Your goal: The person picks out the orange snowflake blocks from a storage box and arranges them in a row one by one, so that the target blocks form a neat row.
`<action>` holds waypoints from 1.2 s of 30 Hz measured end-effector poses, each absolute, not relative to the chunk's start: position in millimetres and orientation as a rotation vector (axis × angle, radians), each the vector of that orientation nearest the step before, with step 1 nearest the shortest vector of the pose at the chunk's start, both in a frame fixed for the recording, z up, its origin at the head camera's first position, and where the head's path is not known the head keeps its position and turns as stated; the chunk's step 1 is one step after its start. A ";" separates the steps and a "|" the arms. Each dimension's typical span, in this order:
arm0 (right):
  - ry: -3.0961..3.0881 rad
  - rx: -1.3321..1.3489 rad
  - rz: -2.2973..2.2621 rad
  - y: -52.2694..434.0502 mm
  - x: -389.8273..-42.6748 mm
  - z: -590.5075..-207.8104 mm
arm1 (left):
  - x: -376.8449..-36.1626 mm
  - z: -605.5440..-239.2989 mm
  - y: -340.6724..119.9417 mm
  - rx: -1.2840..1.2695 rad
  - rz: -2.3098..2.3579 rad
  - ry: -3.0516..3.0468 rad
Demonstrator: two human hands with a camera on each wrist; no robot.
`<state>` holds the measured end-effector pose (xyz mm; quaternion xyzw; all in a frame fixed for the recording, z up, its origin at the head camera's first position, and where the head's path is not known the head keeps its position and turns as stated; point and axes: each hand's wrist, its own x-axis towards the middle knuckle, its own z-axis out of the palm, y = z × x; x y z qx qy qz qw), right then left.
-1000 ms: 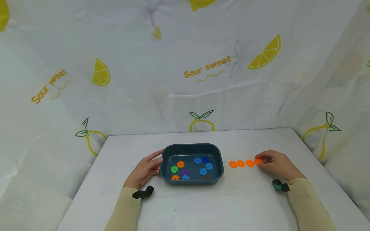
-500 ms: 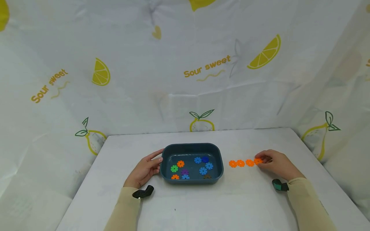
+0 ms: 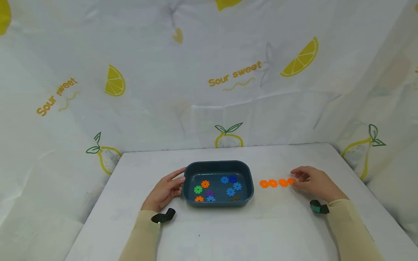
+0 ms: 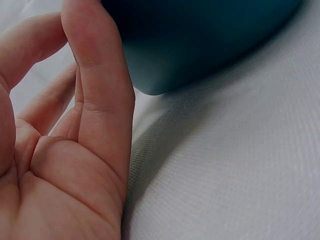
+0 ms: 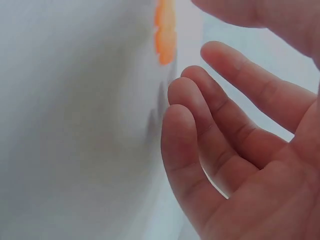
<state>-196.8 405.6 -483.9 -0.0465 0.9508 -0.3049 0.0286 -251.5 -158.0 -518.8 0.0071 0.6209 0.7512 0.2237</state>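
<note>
My left hand (image 3: 163,192) rests its fingers against the left end of a dark teal tray (image 3: 218,204), thumb tip right at the rim. The left wrist view has the fingers fairly straight beside the tray's outer wall (image 4: 165,65). Inside lie notched plastic discs: several blue, two orange, a green disc (image 3: 198,189), a purple one and a brown one. Right of the tray, several orange notched discs (image 3: 273,183) lie in a row. My right hand (image 3: 318,183) is at the row's right end, its thumb partly over the last orange disc (image 3: 291,181). Its fingers are parted and loosely bent, holding nothing.
A white cloth covers the table (image 3: 241,232). Behind it hangs a white curtain (image 3: 156,108) printed with lemons. Dark devices are strapped to the left wrist (image 3: 163,216) and right wrist (image 3: 318,207).
My right hand has let go of the last orange disc, its fingers spreading and moving slightly right. That disc stays at the row's end. The left hand keeps its place at the tray.
</note>
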 end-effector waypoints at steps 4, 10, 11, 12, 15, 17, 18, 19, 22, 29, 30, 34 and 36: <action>2.930 -0.177 -0.984 400.7 -198.8 -474.4 | -252.6 -519.9 -158.1 0.018 2.069 1.718; 2.928 -0.258 -0.989 378.0 -216.5 -451.1 | -251.6 -519.8 -158.8 0.011 2.071 1.719; 2.923 -0.274 -0.982 371.9 -221.0 -446.3 | -251.3 -519.5 -158.9 0.006 2.073 1.717; 2.917 -0.295 -0.980 365.3 -225.8 -441.6 | -251.2 -519.2 -159.2 0.005 2.070 1.718; 2.890 -0.368 -0.989 342.6 -239.7 -427.2 | -251.1 -518.4 -159.7 0.022 2.061 1.727; 2.863 -0.425 -1.003 325.5 -248.3 -417.9 | -251.1 -518.1 -159.4 0.030 2.057 1.732; 2.845 -0.457 -1.013 316.8 -252.2 -413.8 | -251.1 -517.8 -159.1 0.033 2.056 1.733; 2.829 -0.490 -1.018 307.8 -255.9 -410.1 | -251.2 -517.8 -158.6 0.033 2.058 1.733; 2.760 -0.579 -1.017 279.1 -266.6 -402.7 | -251.4 -517.9 -157.4 0.031 2.060 1.734; 2.641 -0.762 -0.907 211.8 -283.7 -401.7 | -251.0 -519.5 -156.5 0.043 2.037 1.786; 2.628 -0.792 -0.887 203.2 -285.6 -402.9 | -251.1 -519.6 -156.6 0.044 2.037 1.791; 2.584 -0.885 -0.822 173.4 -293.6 -410.4 | -251.9 -520.2 -157.7 0.043 2.047 1.798; 2.569 -0.905 -0.796 161.7 -296.6 -415.1 | -252.8 -520.9 -158.6 0.043 2.050 1.795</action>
